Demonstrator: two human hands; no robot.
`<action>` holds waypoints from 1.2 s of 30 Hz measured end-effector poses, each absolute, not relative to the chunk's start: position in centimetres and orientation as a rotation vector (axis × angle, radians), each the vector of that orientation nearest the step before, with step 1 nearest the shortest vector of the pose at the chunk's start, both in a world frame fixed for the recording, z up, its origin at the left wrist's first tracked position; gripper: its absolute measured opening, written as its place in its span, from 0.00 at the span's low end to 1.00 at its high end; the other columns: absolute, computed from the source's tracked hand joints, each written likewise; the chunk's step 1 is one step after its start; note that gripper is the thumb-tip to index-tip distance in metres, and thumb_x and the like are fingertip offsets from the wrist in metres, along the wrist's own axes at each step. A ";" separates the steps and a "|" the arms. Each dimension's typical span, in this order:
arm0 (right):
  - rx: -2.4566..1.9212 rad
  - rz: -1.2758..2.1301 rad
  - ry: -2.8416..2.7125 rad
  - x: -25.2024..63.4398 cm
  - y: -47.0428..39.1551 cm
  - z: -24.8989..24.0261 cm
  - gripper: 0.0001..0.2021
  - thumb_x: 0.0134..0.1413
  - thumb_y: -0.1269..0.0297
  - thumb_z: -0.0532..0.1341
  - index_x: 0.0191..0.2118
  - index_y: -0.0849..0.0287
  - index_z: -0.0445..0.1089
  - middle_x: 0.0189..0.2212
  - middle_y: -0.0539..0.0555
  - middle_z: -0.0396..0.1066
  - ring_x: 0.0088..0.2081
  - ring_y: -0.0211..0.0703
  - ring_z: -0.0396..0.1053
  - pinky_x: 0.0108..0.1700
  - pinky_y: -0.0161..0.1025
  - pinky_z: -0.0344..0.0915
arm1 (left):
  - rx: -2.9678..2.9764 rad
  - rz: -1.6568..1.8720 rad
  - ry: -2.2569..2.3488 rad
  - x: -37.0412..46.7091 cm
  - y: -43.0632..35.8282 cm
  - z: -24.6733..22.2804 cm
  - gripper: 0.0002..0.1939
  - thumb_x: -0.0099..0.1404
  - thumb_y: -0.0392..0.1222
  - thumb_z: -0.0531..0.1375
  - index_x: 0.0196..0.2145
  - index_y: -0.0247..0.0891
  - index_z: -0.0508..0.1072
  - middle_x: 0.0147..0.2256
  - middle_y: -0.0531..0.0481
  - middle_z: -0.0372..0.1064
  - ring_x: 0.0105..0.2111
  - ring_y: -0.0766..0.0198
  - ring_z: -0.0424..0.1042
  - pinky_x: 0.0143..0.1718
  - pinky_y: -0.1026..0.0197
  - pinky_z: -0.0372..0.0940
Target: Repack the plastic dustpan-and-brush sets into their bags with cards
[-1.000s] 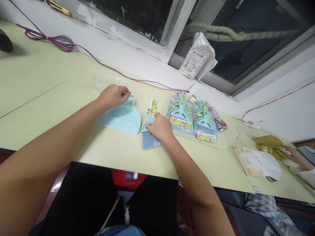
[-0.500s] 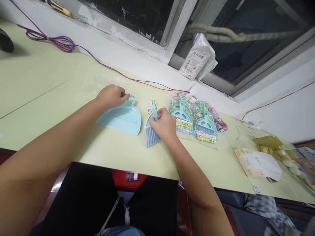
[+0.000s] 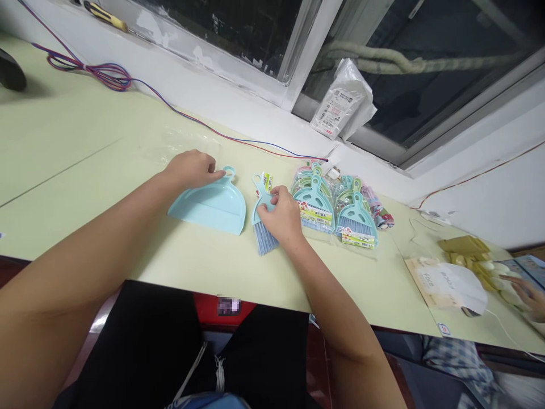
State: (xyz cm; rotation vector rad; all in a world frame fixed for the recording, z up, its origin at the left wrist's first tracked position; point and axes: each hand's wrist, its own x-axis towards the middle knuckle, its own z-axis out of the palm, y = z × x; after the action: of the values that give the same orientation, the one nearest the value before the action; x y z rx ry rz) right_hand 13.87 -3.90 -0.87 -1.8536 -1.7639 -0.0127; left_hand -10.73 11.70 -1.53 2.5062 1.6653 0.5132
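Observation:
A light-blue dustpan point(image 3: 208, 204) lies on the table, its ringed handle pointing away from me. My left hand point(image 3: 191, 170) is closed at the dustpan's upper edge, thumb against the base of the handle; the curled fingers are partly hidden. To its right, my right hand point(image 3: 281, 213) pinches a small light-blue hand brush point(image 3: 263, 213) with blue-grey bristles facing me. A green and white label point(image 3: 268, 182) sits beside the brush's handle. Close by my right hand are wrapped dustpan and brush sets point(image 3: 317, 196), several of them in clear plastic.
Red and blue wires point(image 3: 179, 111) run along the back of the table point(image 3: 213, 258). A plastic-wrapped packet point(image 3: 338, 102) leans at the window, and a screwdriver point(image 3: 106, 17) lies on the sill. At far right, another person's hand point(image 3: 525, 292) is near a paper package point(image 3: 447, 287).
The brush has turned slightly in my right hand, handle tip leftward and bristles rightward. My left hand has barely moved. The other person's hand at far right has shifted.

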 end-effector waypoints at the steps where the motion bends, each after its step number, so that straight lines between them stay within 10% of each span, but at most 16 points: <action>1: -1.854 -0.011 -1.763 13.9 -3.8 -0.9 0.17 0.53 0.63 0.59 0.49 0.57 0.63 0.39 0.54 0.73 0.41 0.49 0.71 0.46 0.44 0.62 | 2.502 0.516 1.659 -10.7 11.7 -1.6 0.25 0.60 0.69 0.57 0.28 0.44 0.78 0.28 0.44 0.76 0.37 0.48 0.75 0.31 0.57 0.60; 36: -1.769 0.000 -1.766 13.9 -3.8 -1.2 0.16 0.54 0.65 0.59 0.49 0.57 0.65 0.38 0.53 0.71 0.41 0.48 0.70 0.47 0.44 0.62 | 2.409 0.472 1.516 -10.2 11.6 -1.8 0.18 0.60 0.57 0.59 0.20 0.45 0.75 0.20 0.45 0.70 0.30 0.49 0.74 0.30 0.53 0.60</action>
State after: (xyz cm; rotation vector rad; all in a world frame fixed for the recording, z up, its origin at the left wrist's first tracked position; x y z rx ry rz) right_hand 13.90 -3.81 -1.18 -1.7690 -1.7661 -0.0001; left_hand -10.25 11.58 -1.76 2.4089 1.5164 0.4722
